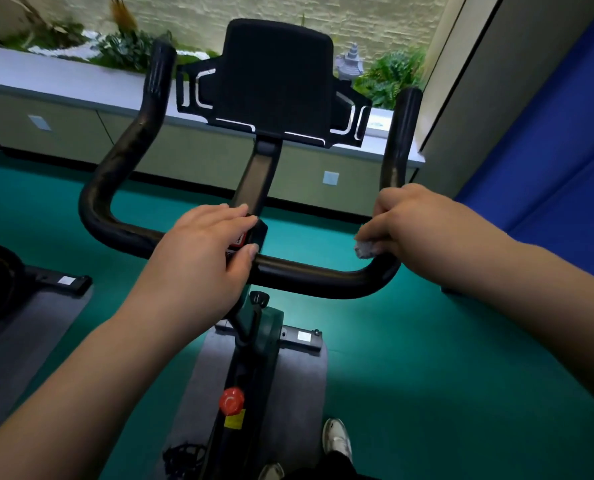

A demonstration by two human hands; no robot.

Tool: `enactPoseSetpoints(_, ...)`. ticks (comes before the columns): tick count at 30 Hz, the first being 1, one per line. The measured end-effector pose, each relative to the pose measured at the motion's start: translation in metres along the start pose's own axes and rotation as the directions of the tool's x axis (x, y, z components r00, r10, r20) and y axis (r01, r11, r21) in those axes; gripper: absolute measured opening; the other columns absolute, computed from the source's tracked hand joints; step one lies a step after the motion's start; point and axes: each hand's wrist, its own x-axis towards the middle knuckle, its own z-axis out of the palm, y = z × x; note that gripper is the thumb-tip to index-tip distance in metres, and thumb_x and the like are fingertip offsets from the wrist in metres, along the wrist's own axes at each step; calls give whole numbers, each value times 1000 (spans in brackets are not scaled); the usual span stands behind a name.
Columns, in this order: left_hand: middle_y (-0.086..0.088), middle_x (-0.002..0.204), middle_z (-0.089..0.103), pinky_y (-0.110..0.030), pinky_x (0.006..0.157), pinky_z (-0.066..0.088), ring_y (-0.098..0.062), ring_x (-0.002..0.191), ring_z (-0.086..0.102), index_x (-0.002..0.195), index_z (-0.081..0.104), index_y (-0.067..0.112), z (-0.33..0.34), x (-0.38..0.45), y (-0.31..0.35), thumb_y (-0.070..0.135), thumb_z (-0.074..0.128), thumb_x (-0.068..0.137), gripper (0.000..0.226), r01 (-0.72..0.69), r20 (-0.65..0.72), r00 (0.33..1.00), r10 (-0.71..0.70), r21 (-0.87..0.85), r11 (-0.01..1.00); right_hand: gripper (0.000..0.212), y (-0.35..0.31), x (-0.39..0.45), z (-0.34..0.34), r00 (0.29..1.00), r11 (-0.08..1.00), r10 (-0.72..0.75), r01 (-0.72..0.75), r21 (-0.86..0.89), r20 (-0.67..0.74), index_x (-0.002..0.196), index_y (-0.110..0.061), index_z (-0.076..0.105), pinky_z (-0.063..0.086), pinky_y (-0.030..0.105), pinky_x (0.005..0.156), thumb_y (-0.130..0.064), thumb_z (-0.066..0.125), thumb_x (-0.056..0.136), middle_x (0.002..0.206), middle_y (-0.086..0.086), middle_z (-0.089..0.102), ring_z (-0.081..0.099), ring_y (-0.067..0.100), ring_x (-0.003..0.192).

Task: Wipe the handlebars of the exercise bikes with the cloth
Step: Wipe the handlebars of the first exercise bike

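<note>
A: Head view: where is the cloth [367,248]?
B: Bunched in the right hand [423,226], fingers curled round it, pressed on the handlebar [323,275] at its right bend.
A: The left hand [202,258]?
B: Fingers straight, resting flat on the bar's centre.

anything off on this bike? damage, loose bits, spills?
Nothing stands out. The handlebar looks intact, the black console sits upright, the floor shows no spill. Left hand rests mid-bar; right hand holds the cloth.
</note>
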Motion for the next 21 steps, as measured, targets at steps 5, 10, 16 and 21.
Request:
enactPoseSetpoints(5,2,130,58,-16,102,15,-18,125,44,124,62,15,1,2,6,22,61,88,36,36,-31,999,-36,0,999,16,-7,11,-1,996,1000,7,-4,-26,92,96,-28,71,48,40,78,-35,61,86,93,1,43,46,26,92)
enactPoseSetpoints(10,-1,126,61,-21,102,21,-23,121,47,120,65,12,2,2,9,18,65,86,35,58,-27,998,-58,0,998,16,-6,20,-5,987,999,-35,41,-36,154,93,-26,72,48,38,73,-37,62,86,92,-1,41,48,23,89)
enactPoseSetpoints(16,0,125,61,-21,99,22,-23,120,47,119,65,13,-1,5,12,20,64,87,33,72,-29,997,-72,11,997,17,23,38,-13,998,997,5,-9,78,56,98,-29,74,46,34,77,-35,65,84,92,0,44,53,22,87)
enactPoseSetpoints(21,3,128,59,-26,103,27,-20,123,44,122,64,16,3,11,15,24,60,88,35,83,-6,997,-83,13,996,14,23,29,-4,1000,993,-11,11,114,0,94,-31,73,47,38,79,-26,65,84,92,-4,42,47,14,93)
